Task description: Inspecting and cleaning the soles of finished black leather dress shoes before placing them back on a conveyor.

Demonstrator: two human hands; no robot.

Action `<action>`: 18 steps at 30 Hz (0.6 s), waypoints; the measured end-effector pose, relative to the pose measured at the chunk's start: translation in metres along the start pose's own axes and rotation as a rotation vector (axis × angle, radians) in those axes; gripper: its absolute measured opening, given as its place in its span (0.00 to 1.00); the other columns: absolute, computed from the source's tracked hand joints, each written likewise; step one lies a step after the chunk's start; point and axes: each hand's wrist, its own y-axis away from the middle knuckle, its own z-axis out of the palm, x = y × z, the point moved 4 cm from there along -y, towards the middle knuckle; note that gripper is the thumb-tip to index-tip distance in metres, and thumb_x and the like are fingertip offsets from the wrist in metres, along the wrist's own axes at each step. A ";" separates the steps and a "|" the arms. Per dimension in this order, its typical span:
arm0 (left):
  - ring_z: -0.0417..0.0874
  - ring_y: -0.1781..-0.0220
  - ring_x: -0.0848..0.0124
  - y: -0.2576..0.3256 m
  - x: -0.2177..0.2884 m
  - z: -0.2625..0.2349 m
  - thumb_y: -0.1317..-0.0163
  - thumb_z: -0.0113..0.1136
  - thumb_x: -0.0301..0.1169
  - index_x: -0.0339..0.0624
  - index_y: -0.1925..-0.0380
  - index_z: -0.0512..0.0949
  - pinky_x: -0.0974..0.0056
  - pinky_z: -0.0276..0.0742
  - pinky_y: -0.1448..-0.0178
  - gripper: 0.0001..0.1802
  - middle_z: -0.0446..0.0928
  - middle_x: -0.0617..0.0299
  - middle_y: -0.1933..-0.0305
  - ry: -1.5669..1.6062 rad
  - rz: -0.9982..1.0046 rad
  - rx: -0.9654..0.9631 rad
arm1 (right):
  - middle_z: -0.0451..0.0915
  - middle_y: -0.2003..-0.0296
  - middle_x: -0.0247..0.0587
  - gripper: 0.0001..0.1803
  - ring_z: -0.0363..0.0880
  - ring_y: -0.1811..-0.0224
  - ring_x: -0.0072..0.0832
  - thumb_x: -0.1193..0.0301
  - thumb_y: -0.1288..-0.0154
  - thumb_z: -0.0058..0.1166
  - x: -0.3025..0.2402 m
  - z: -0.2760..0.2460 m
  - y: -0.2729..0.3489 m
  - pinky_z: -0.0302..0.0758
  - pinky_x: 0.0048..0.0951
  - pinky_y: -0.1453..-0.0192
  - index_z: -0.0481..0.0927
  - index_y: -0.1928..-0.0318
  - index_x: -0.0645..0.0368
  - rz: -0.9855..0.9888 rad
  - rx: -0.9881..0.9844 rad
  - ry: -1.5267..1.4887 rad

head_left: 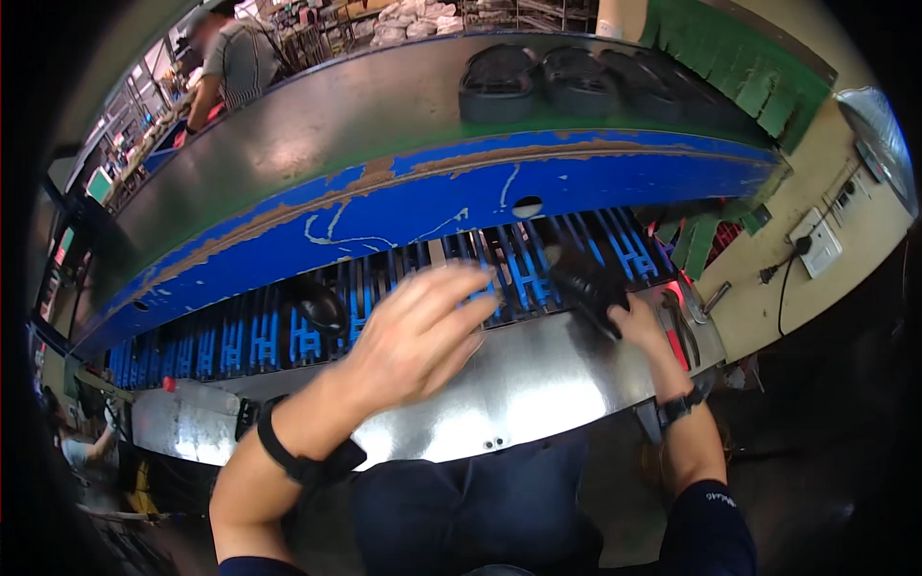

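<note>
My right hand point(639, 324) closes on the near end of a dark, shiny shoe point(584, 280), which tilts over the right part of the slatted conveyor point(274, 336). The shoe is blurred, so its details are lost. My left hand point(423, 331) hangs over the metal ledge and the conveyor's near edge. Its fingers stretch forward, slightly apart and smeared by motion, with nothing seen in them. Further left, a second black shoe point(322, 309) rests on the blue and black slats.
Above the conveyor runs a blue panel point(384, 206) with chipped paint. On the dark upper belt point(317, 125) stand several black shoe-shaped pieces point(497, 82). Red-handled pliers point(680, 331) lie at the ledge's point(519, 374) right end. Another person point(235, 62) is at the far left.
</note>
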 end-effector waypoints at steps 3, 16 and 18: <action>0.75 0.37 0.47 -0.097 -0.006 -0.025 0.44 0.63 0.23 0.35 0.49 0.78 0.48 0.72 0.33 0.20 0.77 0.47 0.42 -0.225 0.143 0.154 | 0.81 0.51 0.63 0.29 0.79 0.47 0.57 0.62 0.40 0.61 -0.040 0.011 0.106 0.74 0.48 0.41 0.75 0.40 0.62 -0.108 0.078 0.104; 0.82 0.50 0.51 -0.070 -0.020 -0.095 0.36 0.64 0.39 0.38 0.52 0.82 0.55 0.76 0.44 0.18 0.82 0.48 0.54 -0.178 -0.542 0.330 | 0.80 0.50 0.50 0.29 0.78 0.47 0.50 0.67 0.44 0.65 -0.036 0.085 0.198 0.73 0.45 0.42 0.74 0.42 0.59 -0.404 0.375 0.061; 0.82 0.53 0.53 -0.031 0.061 -0.109 0.41 0.68 0.35 0.39 0.56 0.82 0.54 0.76 0.47 0.16 0.82 0.51 0.54 -0.245 -0.376 0.337 | 0.80 0.50 0.53 0.29 0.77 0.46 0.52 0.66 0.43 0.65 -0.025 0.079 0.196 0.73 0.48 0.41 0.73 0.41 0.60 -0.374 0.356 0.086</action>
